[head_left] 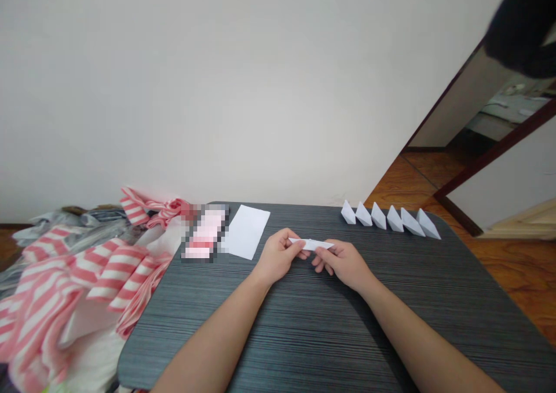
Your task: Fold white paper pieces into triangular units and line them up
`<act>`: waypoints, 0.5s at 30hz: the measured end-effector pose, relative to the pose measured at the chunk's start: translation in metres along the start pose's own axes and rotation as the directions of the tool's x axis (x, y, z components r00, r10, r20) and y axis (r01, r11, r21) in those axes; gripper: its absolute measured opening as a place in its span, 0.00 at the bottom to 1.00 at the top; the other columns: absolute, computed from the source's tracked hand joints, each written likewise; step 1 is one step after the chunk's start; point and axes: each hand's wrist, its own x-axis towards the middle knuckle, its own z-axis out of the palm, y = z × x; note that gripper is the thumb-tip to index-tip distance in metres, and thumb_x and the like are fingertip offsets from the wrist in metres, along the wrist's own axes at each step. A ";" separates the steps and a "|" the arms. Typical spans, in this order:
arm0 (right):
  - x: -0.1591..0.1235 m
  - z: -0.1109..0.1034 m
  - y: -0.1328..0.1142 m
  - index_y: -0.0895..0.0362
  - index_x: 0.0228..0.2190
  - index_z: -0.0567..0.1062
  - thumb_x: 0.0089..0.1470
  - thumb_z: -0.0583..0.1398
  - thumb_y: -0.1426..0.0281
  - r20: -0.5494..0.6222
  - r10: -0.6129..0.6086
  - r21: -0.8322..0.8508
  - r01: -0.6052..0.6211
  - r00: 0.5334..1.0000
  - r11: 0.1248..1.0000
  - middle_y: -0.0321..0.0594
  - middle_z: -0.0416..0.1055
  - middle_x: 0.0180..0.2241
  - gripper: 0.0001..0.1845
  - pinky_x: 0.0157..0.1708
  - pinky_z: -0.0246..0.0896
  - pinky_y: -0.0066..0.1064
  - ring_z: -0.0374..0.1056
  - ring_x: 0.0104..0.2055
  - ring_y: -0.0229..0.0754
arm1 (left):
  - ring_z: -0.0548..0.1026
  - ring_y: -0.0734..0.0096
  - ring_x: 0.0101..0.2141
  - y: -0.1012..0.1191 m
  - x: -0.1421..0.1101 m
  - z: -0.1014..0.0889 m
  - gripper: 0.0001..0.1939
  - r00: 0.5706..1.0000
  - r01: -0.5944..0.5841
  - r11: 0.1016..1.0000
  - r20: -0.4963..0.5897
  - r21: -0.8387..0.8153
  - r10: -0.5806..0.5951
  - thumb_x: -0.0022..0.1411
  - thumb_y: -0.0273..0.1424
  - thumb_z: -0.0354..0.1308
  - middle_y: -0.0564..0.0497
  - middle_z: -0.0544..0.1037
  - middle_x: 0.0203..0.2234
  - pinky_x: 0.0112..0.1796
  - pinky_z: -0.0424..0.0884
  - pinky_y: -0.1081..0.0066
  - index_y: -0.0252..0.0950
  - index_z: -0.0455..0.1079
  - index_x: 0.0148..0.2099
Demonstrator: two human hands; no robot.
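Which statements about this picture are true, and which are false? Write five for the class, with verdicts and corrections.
1. The left hand and the right hand hold one folded paper. True.
2. The row on the right has only three pieces. False: it has six folded shapes.
3. A white sheet lies on the table, left of the hands. True.
4. The tabletop is bright yellow. False: it is dark.
5. Striped cloth lies heaped left of the table. True.
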 end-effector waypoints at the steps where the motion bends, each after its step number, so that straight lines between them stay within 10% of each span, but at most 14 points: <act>1: 0.000 0.000 -0.001 0.60 0.27 0.71 0.54 0.56 0.61 0.001 -0.004 0.003 0.004 1.000 1.000 0.41 0.74 0.24 0.14 0.15 0.53 0.24 0.66 0.18 0.34 | 0.76 0.71 0.26 0.000 0.000 0.000 0.12 1.000 -0.003 1.000 -0.001 -0.001 0.003 0.56 0.37 0.56 0.49 0.77 0.25 0.31 0.72 0.69 0.33 0.62 0.35; 15: -0.002 0.001 -0.004 0.60 0.26 0.69 0.53 0.56 0.58 0.004 0.008 0.050 -0.008 1.000 0.999 0.40 0.73 0.22 0.16 0.15 0.54 0.24 0.67 0.19 0.35 | 0.74 0.73 0.24 0.002 0.000 0.001 0.14 0.999 0.025 0.999 0.039 0.044 -0.027 0.51 0.36 0.60 0.50 0.76 0.23 0.29 0.69 0.73 0.33 0.64 0.36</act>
